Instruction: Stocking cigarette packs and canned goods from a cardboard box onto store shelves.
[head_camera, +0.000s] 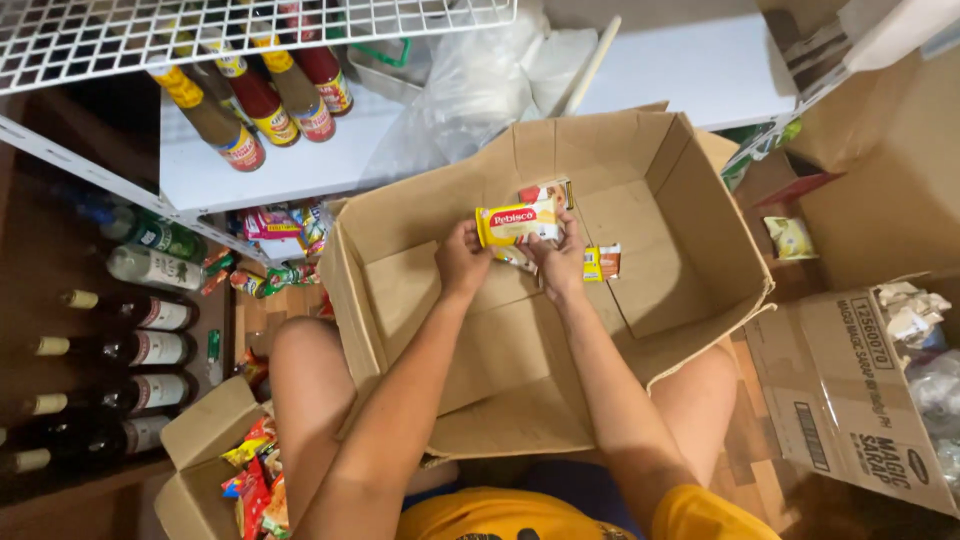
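Now both hands, left (462, 262) and right (562, 262), pinch yellow packet (516, 222) over box (420, 300); likely mid-sorting; next needs steady grip

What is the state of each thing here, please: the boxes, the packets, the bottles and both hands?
Big cardboard box: open, flaps up, nearly bare inside.
Yellow packet: held by both hands, sealed.
Small packet: lying in the box.
Left hand: closed on the packet.
Right hand: closed on the packet.
Sauce bottles: capped, on the shelf.
Wine bottles: lying sideways.
Small box: open, full of snacks.

Head view; steeply downward; close
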